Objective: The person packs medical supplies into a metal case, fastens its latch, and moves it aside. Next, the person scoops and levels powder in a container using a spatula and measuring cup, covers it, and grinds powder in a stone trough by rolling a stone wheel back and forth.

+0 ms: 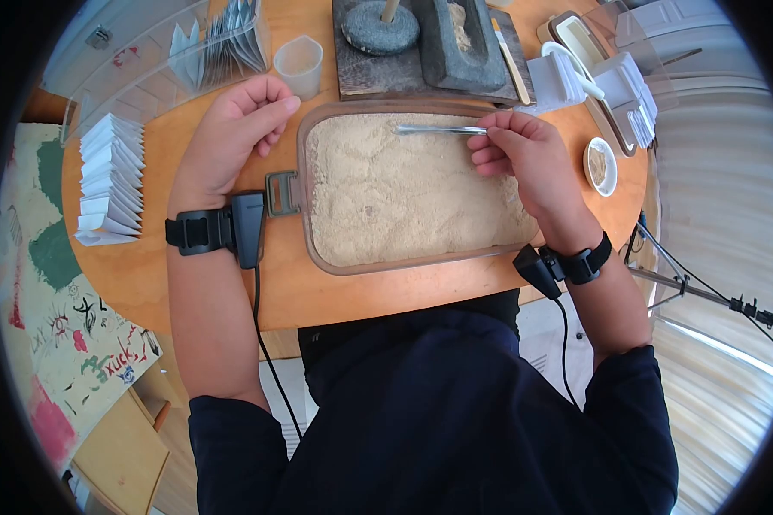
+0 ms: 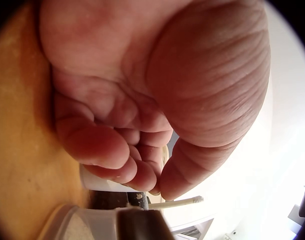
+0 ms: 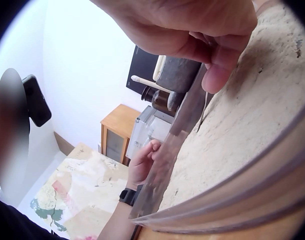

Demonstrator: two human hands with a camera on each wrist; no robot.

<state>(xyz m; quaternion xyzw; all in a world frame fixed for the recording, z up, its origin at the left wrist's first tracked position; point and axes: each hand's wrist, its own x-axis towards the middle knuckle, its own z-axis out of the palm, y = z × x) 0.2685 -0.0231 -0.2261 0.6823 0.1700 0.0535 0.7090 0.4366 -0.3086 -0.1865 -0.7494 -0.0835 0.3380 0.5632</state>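
Note:
A clear rectangular tub [image 1: 307, 232] holds pale, uneven powder [image 1: 421, 197]. The right hand [image 1: 528, 159] pinches a thin metal tool [image 1: 434, 130] between thumb and fingers over the powder's upper right part. In the right wrist view, the tool's thin end [image 3: 203, 117] lies at or just above the powder [image 3: 242, 135]; contact is unclear. The left hand [image 1: 232, 129] hangs left of the tub, near a translucent cup [image 1: 299, 64]. Its fingers are loosely curled and hold nothing, as the left wrist view shows of the hand [image 2: 142, 100].
Folded white papers [image 1: 112, 180] stand at the left. Behind are a clear box [image 1: 137, 77] of packets, a round grey stone [image 1: 380, 30], a stone trough [image 1: 464, 64] and a brush [image 1: 511, 64]. At the right are white packets [image 1: 627, 94] and a small bowl [image 1: 611, 172].

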